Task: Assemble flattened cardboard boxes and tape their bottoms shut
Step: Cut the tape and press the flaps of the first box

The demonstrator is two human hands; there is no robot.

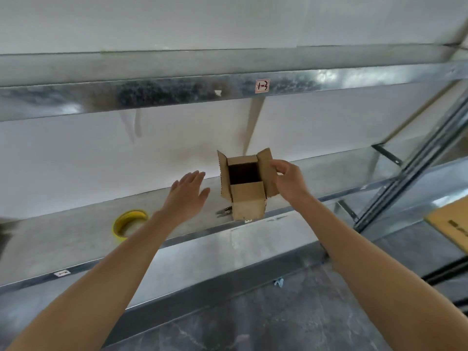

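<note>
A small brown cardboard box [247,198] stands upright on the metal shelf [76,236], its top flaps spread open and its dark inside showing. My right hand [286,178] pinches the box's right flap. To the left of the box my left hand [188,193] hovers with straight fingers, a short gap away and holding nothing. A yellow roll of tape [129,224] lies flat on the shelf further left.
A small metal tool [224,211] lies on the shelf behind the box's left side. An upper metal shelf [228,89] runs overhead. Flat cardboard [453,224] sits at the right edge. Diagonal metal braces [415,178] stand at the right. Grey floor lies below.
</note>
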